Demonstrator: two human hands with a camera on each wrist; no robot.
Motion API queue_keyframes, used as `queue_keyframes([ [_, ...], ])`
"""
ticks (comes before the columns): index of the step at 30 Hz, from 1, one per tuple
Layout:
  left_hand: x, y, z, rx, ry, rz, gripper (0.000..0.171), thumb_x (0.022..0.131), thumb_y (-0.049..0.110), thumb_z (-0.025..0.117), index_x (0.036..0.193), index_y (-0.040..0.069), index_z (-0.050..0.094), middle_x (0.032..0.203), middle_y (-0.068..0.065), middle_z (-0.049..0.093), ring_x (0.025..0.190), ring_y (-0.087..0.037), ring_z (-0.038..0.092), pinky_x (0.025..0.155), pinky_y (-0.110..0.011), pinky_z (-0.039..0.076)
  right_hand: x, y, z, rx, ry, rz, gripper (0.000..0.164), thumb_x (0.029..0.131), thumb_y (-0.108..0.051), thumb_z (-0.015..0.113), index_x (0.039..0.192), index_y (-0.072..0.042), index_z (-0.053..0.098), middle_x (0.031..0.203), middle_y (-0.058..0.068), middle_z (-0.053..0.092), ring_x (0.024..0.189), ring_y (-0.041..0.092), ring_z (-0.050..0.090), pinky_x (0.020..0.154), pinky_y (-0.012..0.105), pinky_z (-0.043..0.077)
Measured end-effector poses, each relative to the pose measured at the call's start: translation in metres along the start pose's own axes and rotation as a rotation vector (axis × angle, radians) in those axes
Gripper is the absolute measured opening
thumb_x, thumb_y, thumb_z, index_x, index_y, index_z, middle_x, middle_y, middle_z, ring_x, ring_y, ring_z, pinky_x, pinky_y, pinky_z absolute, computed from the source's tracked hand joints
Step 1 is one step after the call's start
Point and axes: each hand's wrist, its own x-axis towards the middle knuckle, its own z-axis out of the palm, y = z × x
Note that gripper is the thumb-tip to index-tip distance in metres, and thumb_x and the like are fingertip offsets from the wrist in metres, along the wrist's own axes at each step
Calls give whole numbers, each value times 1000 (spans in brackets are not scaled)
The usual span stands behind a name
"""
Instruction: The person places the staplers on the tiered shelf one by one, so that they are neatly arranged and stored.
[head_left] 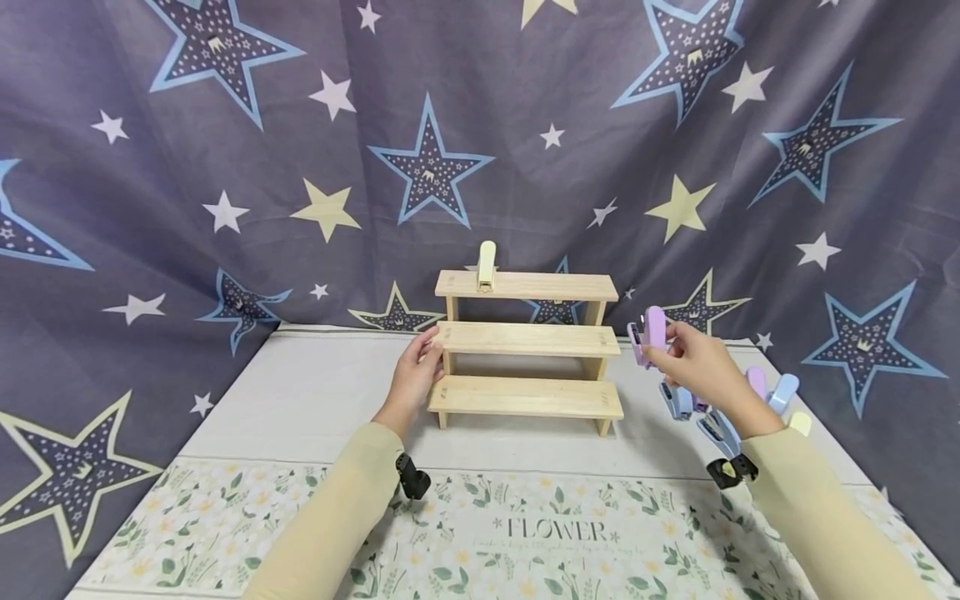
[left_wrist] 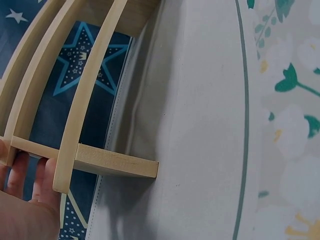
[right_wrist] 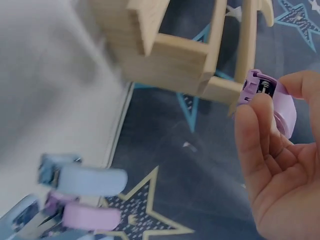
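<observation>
A three-tier wooden display shelf stands on the table. My left hand grips its left side at the middle board, and the left wrist view shows the fingers tucked under that board. To the right of the shelf, my right hand pinches a purple stapler between thumb and fingers, raised above the table. Its metal inner part faces the shelf side in the right wrist view. On the top board, toward its left end, a pale yellow stapler is placed.
Several more staplers lie at the table's right, partly behind my right arm: a blue stapler, a light blue stapler, a purple stapler and a yellow one. A star-patterned curtain hangs behind. A floral cloth covers the front.
</observation>
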Motion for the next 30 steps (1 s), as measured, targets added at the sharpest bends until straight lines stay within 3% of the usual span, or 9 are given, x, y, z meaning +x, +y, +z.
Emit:
queue_keyframes([
  [9, 0, 2, 0, 1, 0, 4, 43, 106, 21, 51, 149, 17, 48, 132, -14, 50, 116, -28, 57, 99, -39, 52, 29, -30, 15, 42, -1, -46, 34, 95, -29, 67, 108, 1, 59, 74, 6, 61, 59, 17, 64, 54, 29, 52],
  [15, 0, 2, 0, -10, -10, -13, 45, 107, 22, 50, 151, 14, 46, 134, -16, 49, 120, -33, 55, 102, -43, 50, 52, -47, 31, 91, 3, -80, 33, 94, -32, 68, 105, -2, 60, 73, 6, 61, 58, 17, 64, 53, 28, 53],
  [20, -1, 1, 0, 2, 2, -15, 43, 106, 21, 51, 149, 17, 49, 132, -14, 50, 117, -30, 57, 99, -40, 52, 72, -65, 42, 151, -4, -77, 34, 95, -33, 68, 106, -2, 59, 74, 7, 63, 60, 20, 67, 52, 30, 57],
  [26, -1, 2, 0, 3, 11, -3, 43, 106, 21, 51, 149, 16, 49, 132, -14, 50, 114, -30, 58, 98, -40, 52, 96, -85, 56, 254, -28, -66, 37, 95, -30, 69, 112, 1, 58, 78, 11, 63, 58, 18, 65, 60, 42, 61],
  [30, -1, 1, -1, -6, 8, -2, 43, 106, 20, 52, 149, 15, 49, 133, -15, 50, 114, -31, 57, 98, -41, 52, 108, -93, 65, 278, -39, -38, 35, 95, -28, 67, 110, 2, 57, 76, 10, 62, 57, 14, 63, 58, 37, 61],
])
